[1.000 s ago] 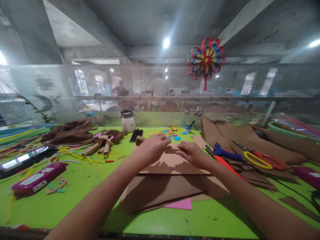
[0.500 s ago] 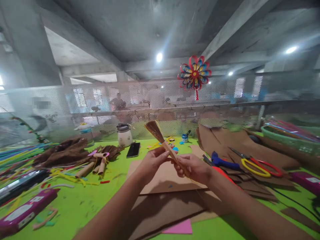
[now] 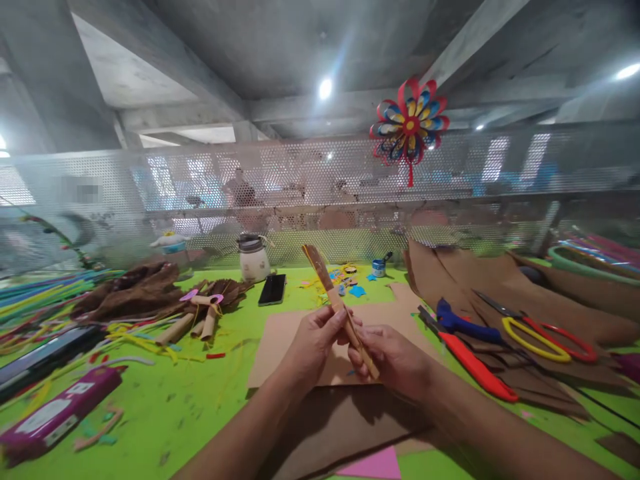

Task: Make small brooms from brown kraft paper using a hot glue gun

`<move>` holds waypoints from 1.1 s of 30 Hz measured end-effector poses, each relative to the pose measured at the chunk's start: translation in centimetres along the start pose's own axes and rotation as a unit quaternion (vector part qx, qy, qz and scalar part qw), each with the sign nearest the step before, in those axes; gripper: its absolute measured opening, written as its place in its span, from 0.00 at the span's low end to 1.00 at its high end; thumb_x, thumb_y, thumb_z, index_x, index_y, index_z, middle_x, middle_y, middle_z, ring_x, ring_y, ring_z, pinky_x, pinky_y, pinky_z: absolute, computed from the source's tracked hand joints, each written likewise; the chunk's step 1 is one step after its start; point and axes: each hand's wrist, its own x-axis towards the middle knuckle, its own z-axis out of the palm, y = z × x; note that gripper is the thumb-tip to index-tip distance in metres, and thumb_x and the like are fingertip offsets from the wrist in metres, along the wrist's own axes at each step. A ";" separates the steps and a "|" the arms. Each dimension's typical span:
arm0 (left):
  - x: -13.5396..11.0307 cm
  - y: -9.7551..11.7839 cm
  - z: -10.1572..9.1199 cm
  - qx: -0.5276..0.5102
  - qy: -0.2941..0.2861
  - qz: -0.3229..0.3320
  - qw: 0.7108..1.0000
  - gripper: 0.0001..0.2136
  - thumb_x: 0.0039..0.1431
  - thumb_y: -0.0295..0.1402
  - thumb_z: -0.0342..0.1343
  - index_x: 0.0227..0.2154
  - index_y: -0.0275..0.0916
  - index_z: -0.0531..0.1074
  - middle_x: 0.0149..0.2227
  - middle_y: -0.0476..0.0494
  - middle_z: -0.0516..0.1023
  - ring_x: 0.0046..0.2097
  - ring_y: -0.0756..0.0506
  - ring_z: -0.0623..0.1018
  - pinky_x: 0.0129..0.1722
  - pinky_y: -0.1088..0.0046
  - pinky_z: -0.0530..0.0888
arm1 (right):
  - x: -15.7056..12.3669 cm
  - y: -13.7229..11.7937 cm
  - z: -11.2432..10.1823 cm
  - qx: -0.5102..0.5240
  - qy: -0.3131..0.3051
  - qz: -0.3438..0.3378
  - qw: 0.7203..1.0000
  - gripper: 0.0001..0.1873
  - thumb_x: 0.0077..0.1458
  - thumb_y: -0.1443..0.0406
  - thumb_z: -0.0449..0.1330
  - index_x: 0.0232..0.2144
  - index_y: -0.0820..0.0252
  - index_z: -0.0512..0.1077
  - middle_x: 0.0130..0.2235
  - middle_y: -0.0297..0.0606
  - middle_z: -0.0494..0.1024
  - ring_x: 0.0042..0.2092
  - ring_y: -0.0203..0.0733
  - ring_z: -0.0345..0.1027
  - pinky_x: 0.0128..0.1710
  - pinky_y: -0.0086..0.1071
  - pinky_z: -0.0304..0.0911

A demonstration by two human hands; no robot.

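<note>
A slim brown paper roll with a flared, darker end point(image 3: 321, 268), shaped like a small broom, tilts up and away to the left above the cardboard. My left hand point(image 3: 313, 340) pinches its middle between thumb and fingers. Lower down, my right hand point(image 3: 397, 353) has its fingers closed round the lower part of the roll, whose end pokes out below them. Under both hands lies a sheet of light brown cardboard point(image 3: 277, 357), on top of darker brown paper point(image 3: 345, 427).
To the right lie a red-handled cutter point(image 3: 475, 367), a blue-handled tool point(image 3: 465, 323), scissors point(image 3: 535, 340) and brown paper sheets point(image 3: 480, 280). At left are paper rolls point(image 3: 175, 330), a phone point(image 3: 273, 290), a jar point(image 3: 254, 259) and a purple box point(image 3: 65, 410). A perforated screen point(image 3: 200, 180) stands behind.
The paper roll has turned more upright and sits slightly lower, its lower end now showing past my right fingers. Both hands still hold it. The view has shifted a little.
</note>
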 end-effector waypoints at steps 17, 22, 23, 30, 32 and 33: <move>1.4 1.9 -3.7 -0.105 0.113 0.080 0.985 0.12 0.53 0.35 0.61 0.37 0.32 0.73 0.34 0.41 0.80 0.38 0.45 0.79 0.47 0.66 0.72 | -1.3 0.9 2.5 -0.218 0.113 0.036 0.969 0.25 0.51 0.46 0.58 0.36 0.64 0.70 0.12 0.23 0.61 0.15 0.27 0.44 0.16 0.25 0.37; 1.7 1.7 -4.6 -0.123 0.172 0.077 0.974 0.10 0.53 0.33 0.62 0.34 0.32 0.74 0.31 0.42 0.79 0.35 0.46 0.80 0.42 0.69 0.75 | -1.3 -0.5 1.7 -0.190 0.116 0.026 0.975 0.22 0.52 0.49 0.58 0.33 0.64 0.69 0.14 0.26 0.66 0.15 0.25 0.45 0.16 0.24 0.37; 1.8 1.6 -4.7 -0.128 0.185 0.075 0.972 0.09 0.53 0.33 0.62 0.34 0.32 0.74 0.31 0.43 0.79 0.34 0.46 0.80 0.42 0.69 0.75 | -1.2 -0.7 1.1 -0.194 0.118 0.026 0.973 0.22 0.52 0.49 0.58 0.31 0.63 0.69 0.14 0.26 0.66 0.14 0.25 0.44 0.15 0.24 0.37; 2.1 2.0 -5.8 -0.132 0.202 0.084 0.967 0.08 0.54 0.32 0.60 0.35 0.33 0.74 0.32 0.43 0.80 0.35 0.47 0.80 0.40 0.72 0.76 | 0.0 0.3 -3.4 -0.299 0.028 0.153 0.942 0.29 0.51 0.44 0.55 0.21 0.66 0.72 0.18 0.39 0.74 0.15 0.30 0.58 0.16 0.25 0.50; 2.0 2.3 -5.8 -0.129 0.188 0.086 0.970 0.09 0.53 0.33 0.61 0.35 0.33 0.74 0.32 0.42 0.80 0.35 0.47 0.80 0.41 0.70 0.76 | 0.2 0.0 -3.4 -0.324 0.095 0.077 0.938 0.27 0.52 0.46 0.55 0.22 0.65 0.73 0.24 0.42 0.76 0.23 0.35 0.66 0.22 0.28 0.59; 1.9 2.4 -5.7 -0.125 0.178 0.087 0.972 0.10 0.52 0.33 0.62 0.35 0.32 0.74 0.32 0.42 0.80 0.36 0.46 0.80 0.42 0.69 0.76 | 0.2 -0.3 -3.1 -0.348 0.130 0.017 0.928 0.24 0.51 0.47 0.57 0.24 0.64 0.74 0.30 0.44 0.78 0.29 0.39 0.70 0.27 0.30 0.64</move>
